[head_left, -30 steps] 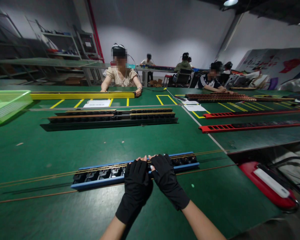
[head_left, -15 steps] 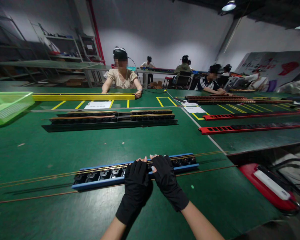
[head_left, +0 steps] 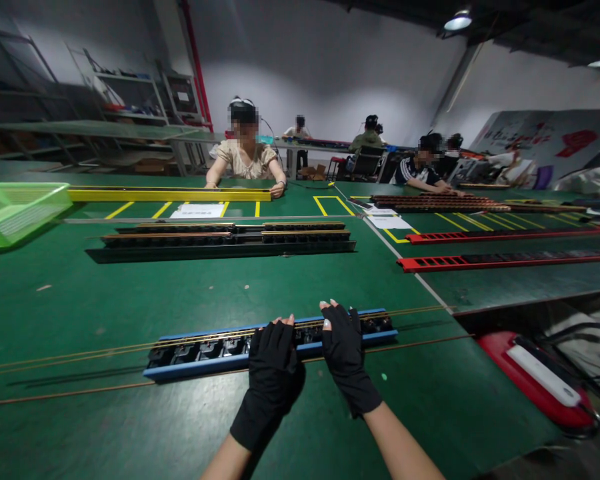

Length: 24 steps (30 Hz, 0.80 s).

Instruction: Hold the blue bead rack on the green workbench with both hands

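Note:
A blue channel rail (head_left: 196, 371) lies on the green table in front of me, with a row of black parts (head_left: 210, 350) inside it. Thin brass-coloured rods (head_left: 115, 351) run lengthwise over those parts and stick out past both ends. My left hand (head_left: 273, 367), in a black fingerless glove, rests across the middle of the rail with its fingers extended over the rods. To its right, my right hand (head_left: 345, 353), gloved the same way, lies across the rail with fingers stretched out. A reddish-brown rod (head_left: 90, 393) lies on the table along the near side of the rail.
Beyond is a dark rail (head_left: 220, 252) beside rod-topped black strips. Red rails (head_left: 505, 262) lie to the right and a green basket (head_left: 25, 210) at far left. Across the table, a person (head_left: 245, 157) touches a yellow rail (head_left: 170, 195). A red-and-white object (head_left: 540, 380) is beyond the right edge.
My right hand has slid to the right along the blue rail, away from the left hand. My left hand has stayed in place.

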### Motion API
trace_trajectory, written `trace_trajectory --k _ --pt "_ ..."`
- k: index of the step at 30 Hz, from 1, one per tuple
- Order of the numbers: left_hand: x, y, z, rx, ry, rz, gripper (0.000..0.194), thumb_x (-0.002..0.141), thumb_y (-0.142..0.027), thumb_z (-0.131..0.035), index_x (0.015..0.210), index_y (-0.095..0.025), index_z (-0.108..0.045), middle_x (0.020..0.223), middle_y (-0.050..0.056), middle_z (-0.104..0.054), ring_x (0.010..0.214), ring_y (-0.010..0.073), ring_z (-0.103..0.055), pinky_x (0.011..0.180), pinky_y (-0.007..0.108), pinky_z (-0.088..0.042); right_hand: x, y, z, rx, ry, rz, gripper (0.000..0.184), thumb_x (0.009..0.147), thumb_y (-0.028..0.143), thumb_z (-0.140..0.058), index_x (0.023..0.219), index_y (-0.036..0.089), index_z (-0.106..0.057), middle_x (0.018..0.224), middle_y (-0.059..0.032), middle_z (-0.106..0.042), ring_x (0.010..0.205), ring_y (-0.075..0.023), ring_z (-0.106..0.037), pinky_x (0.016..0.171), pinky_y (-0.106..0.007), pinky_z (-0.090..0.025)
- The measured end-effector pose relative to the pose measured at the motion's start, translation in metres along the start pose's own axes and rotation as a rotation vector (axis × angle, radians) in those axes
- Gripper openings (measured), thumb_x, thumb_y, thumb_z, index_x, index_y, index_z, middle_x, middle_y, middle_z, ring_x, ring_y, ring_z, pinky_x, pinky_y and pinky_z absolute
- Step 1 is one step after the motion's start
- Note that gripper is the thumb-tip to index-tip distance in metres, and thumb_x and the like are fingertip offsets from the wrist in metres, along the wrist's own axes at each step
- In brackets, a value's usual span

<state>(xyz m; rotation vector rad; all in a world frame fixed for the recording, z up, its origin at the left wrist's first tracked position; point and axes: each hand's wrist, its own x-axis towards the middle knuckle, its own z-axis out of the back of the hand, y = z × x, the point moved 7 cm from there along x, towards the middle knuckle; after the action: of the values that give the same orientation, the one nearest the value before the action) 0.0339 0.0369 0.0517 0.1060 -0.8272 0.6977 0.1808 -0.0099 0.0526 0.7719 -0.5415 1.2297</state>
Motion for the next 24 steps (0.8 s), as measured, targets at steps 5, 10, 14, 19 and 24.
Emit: trace_trajectory --k 5,10,14,19,24 --pt "-0.002 0.002 -0.004 -0.043 0.035 0.029 0.063 0.078 -0.010 -0.051 0.140 -0.015 -0.048 0.127 0.012 -0.064 0.121 0.0273 -0.054 0.108 0.045 -0.033 0.002 -0.019 0.004 -0.102 -0.024 -0.060 0.040 0.098 0.019 -0.032 0.121 0.016 -0.065 0.119 -0.0085 -0.070 0.120 -0.0210 -0.057 0.112 -0.043 -0.027" --pt "-0.001 0.000 -0.002 -0.036 0.028 0.029 0.061 0.078 -0.010 -0.050 0.139 -0.015 -0.048 0.126 0.012 -0.064 0.121 0.0277 -0.054 0.108 0.046 -0.034 -0.001 -0.024 -0.002 -0.110 -0.012 -0.080 0.039 0.099 0.020 -0.033 0.116 0.018 -0.067 0.115 -0.0068 -0.072 0.115 -0.0206 -0.060 0.112 -0.042 -0.026" --pt "0.000 -0.001 0.000 -0.016 0.013 0.019 0.056 0.080 -0.010 -0.049 0.136 -0.013 -0.051 0.125 0.013 -0.065 0.120 0.0277 -0.055 0.107 0.046 -0.033 0.001 -0.026 0.005 -0.091 -0.049 -0.066 0.040 0.099 0.020 -0.031 0.119 0.016 -0.065 0.119 -0.0072 -0.071 0.120 -0.0206 -0.057 0.112 -0.041 -0.026" --pt "0.001 -0.002 0.001 -0.009 0.003 0.010 0.052 0.082 -0.010 -0.048 0.134 -0.013 -0.052 0.124 0.012 -0.065 0.118 0.0275 -0.055 0.106 0.045 -0.033 0.004 -0.047 0.014 -0.138 -0.073 -0.118 0.040 0.098 0.021 -0.030 0.117 0.016 -0.066 0.117 -0.0087 -0.071 0.117 -0.0225 -0.058 0.109 -0.042 -0.028" --pt "0.001 -0.001 0.001 -0.020 -0.019 0.007 0.052 0.082 -0.008 -0.049 0.134 -0.013 -0.052 0.125 0.011 -0.065 0.118 0.0282 -0.056 0.105 0.045 -0.035 0.003 -0.052 0.008 -0.172 -0.040 -0.107 0.038 0.098 0.022 -0.033 0.110 0.016 -0.068 0.111 -0.0077 -0.073 0.110 -0.0237 -0.061 0.107 -0.044 -0.028"
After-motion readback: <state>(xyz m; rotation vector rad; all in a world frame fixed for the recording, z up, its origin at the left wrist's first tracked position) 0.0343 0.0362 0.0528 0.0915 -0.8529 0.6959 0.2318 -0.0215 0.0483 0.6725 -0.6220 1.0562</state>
